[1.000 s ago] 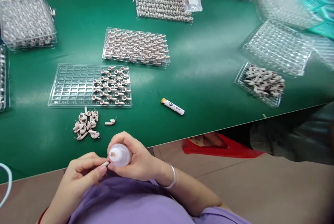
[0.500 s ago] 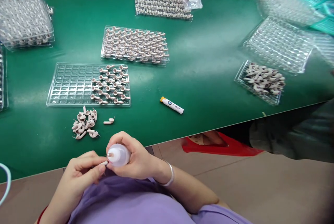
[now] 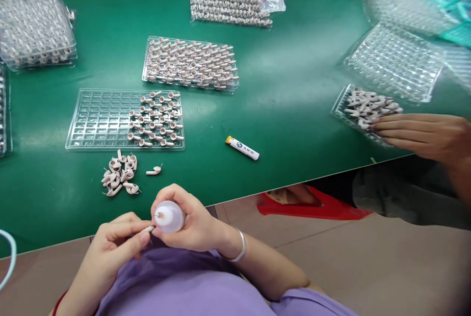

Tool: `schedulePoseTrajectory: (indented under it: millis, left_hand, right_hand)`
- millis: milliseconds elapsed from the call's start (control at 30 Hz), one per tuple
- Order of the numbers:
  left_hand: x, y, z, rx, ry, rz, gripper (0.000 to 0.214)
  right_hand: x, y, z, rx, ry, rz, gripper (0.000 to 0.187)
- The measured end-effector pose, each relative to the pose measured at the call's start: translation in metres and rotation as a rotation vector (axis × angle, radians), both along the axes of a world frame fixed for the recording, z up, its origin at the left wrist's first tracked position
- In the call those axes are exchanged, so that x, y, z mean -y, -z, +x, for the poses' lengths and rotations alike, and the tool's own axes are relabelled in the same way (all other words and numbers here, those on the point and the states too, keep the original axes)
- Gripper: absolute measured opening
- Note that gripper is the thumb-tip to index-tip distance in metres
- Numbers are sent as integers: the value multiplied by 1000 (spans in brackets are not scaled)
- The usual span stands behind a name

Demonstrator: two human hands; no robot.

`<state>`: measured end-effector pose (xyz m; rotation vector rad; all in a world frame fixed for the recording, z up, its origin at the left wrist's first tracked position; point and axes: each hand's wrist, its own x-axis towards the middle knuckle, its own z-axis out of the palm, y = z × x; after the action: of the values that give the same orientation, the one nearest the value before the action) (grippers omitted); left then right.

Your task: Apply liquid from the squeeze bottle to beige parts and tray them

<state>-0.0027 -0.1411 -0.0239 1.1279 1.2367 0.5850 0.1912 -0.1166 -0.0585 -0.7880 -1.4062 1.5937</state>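
Note:
My right hand [image 3: 191, 223] is wrapped round a translucent white squeeze bottle [image 3: 170, 217] with a thin needle-like tip. Close beside it, my left hand [image 3: 117, 242] pinches a small pale earphone piece [image 3: 148, 229] between thumb and fingers; most of that piece is hidden. On the green table [image 3: 206, 169] past my hands lies a loose pile of beige earphone housings [image 3: 119, 173] with short wires. One single housing [image 3: 154, 170] rests apart, to the right of the pile. Behind them, a clear compartment tray [image 3: 99, 119] carries housings [image 3: 156, 119] in its right part.
A filled tray [image 3: 190, 63] lies farther back, another [image 3: 230, 7] beyond it. A white lighter [image 3: 242, 148] lies mid-table. At right, a co-worker's hand [image 3: 423, 132] reaches to a heaped tray [image 3: 340, 105], near clear trays [image 3: 395, 63]. Stacked trays [image 3: 37, 26] stand at left.
A co-worker's hand has come in from the right to the heaped tray. My right hand and the bottle have shifted slightly to the right; my left hand has hardly moved.

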Motion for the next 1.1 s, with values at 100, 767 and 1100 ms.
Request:
schedulePoseTrajectory:
  millis: [100, 767, 1100]
  left_hand:
    - [1, -3, -1, -7, 27, 9, 26]
    - [5, 13, -14, -818, 14, 1045, 24]
    - [5, 17, -14, -795, 21, 1055, 28]
  right_hand:
    - [-2, -3, 2, -7, -7, 9, 36]
    - [13, 5, 32, 464, 211, 637, 55]
    - [12, 5, 32, 480, 215, 665, 54]
